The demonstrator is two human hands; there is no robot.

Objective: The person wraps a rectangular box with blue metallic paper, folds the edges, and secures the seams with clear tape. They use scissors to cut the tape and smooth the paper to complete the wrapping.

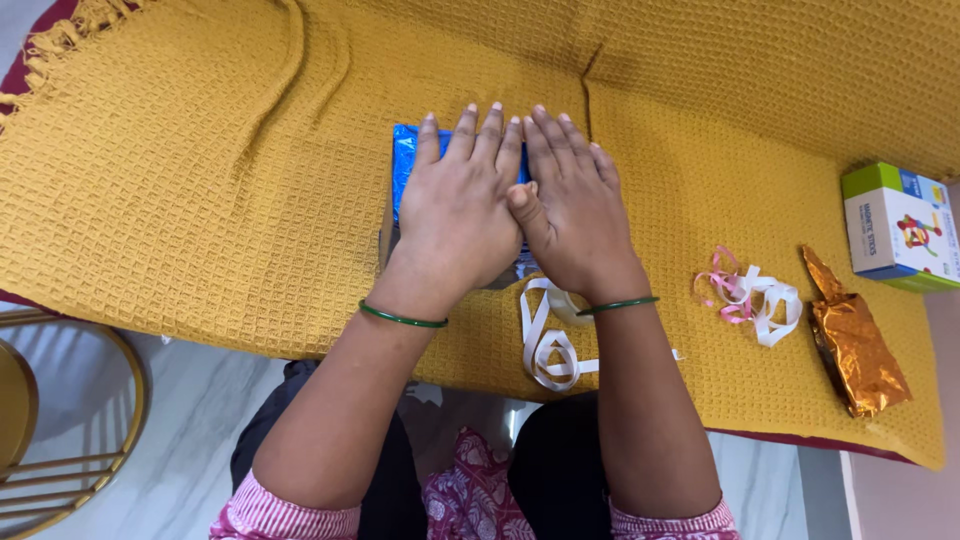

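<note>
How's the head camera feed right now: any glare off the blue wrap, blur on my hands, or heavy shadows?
Head view: light is soft and even, shadows faint. The blue wrapped parcel shows mild sheen, no blown glare; the copper foil bag glints more. The left hand and right hand are sharp, lying flat on the parcel. The mustard blanket weave stays crisp.

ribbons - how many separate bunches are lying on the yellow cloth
2. A white ribbon lies looped near the cloth's front edge, beside the right hand's wrist. A pink and white ribbon tangle lies further right, next to the gold foil package. More could be hidden under the hands.
</note>
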